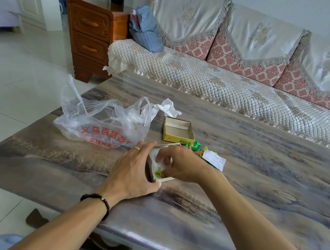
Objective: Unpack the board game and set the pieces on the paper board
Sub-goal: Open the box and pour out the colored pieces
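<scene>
With the left hand [131, 169] braced around the box tray [158, 164] and the right hand [181, 165] pinching a green piece [158, 172] inside it, loose pieces [196, 146] beside that tray could scatter across the bench [254, 170] if bumped.

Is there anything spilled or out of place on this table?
Yes: small green and orange plastic pieces lie in a loose heap on the marbled table, beside the open yellow cardboard box, not on any board.

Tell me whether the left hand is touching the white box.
Touching. The head view shows the left hand wrapped around the white box, thumb pressed to its near corner.
</scene>
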The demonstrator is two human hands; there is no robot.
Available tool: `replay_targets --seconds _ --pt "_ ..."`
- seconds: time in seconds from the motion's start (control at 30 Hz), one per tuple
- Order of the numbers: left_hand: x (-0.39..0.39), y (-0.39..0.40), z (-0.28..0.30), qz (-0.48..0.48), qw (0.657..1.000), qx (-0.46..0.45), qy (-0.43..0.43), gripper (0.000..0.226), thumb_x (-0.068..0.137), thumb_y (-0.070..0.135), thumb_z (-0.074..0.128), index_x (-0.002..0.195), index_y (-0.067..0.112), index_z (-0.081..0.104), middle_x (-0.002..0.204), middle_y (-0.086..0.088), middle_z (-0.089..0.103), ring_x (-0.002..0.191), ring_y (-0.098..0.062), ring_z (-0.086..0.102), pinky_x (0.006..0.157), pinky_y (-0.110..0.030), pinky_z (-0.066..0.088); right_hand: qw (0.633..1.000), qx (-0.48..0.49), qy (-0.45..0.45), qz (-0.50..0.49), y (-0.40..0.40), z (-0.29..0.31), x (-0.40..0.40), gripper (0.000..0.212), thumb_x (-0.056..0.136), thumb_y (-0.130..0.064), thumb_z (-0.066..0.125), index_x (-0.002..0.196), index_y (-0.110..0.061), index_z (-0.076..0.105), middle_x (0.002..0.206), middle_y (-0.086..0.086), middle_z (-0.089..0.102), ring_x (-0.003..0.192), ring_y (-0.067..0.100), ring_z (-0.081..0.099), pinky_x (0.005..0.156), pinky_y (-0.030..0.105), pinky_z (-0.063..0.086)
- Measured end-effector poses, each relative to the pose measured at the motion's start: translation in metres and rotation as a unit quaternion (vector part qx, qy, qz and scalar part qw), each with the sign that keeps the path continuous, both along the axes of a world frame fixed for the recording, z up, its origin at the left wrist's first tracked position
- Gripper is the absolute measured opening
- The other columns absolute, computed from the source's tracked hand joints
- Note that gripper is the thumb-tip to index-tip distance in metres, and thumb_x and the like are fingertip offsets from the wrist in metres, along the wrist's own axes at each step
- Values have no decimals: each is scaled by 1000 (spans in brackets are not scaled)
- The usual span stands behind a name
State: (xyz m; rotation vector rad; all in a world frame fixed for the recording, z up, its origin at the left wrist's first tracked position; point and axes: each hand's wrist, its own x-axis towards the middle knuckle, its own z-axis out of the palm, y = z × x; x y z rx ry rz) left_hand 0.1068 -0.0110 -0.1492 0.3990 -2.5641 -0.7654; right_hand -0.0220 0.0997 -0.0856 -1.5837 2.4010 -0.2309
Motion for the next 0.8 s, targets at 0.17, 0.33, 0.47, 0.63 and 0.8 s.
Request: replay_targets --seconds 0.17,0.33,0.47,0.63,0.8 --pt "-2 -2 -1 -3 1000 16 -12 100 54 58 73 141 29 32 139 8 44 119 -14 51 97 -33 46 1000 -3 -16 7 -2 -7 3 15 79 -13 69 93 -14 72 82 -8 58 75 8 51 70 19 37" --pt "-2 -3 -2 10 999 42 -12 97 52 59 71 137 32 33 132 11 44 115 -15 51 92 -35 48 996 -78 -22 -40 10 2 -6 9 84 -11 60 87 -11 69 84 -3 61 77 14 56 71 25 44" --pt "-3 -5 -4 8 999 49 -8 98 54 57 75 137 31 32 131 9 45 113 -14 50 90 -35 49 971 -132 81 -184 33 10 -46 10 82 -15 58 83 -17 67 85 -3 67 78 17 62 72 38 55" --pt "-3 -4 -4 9 999 37 0 102 58 52 80 142 27 28 134 6 41 114 -15 49 89 -32 48 965 -67 119 -225 34 1 -52 23 81 -23 60 104 -22 65 105 -1 65 95 21 61 77 41 54" --pt "-2 -3 -3 4 999 32 10 98 55 50 76 139 31 30 134 9 42 114 -15 51 90 -35 49 993 -47 83 -73 7 0 -11 39 73 -36 67 111 -28 63 101 -5 61 94 19 58 71 31 45"
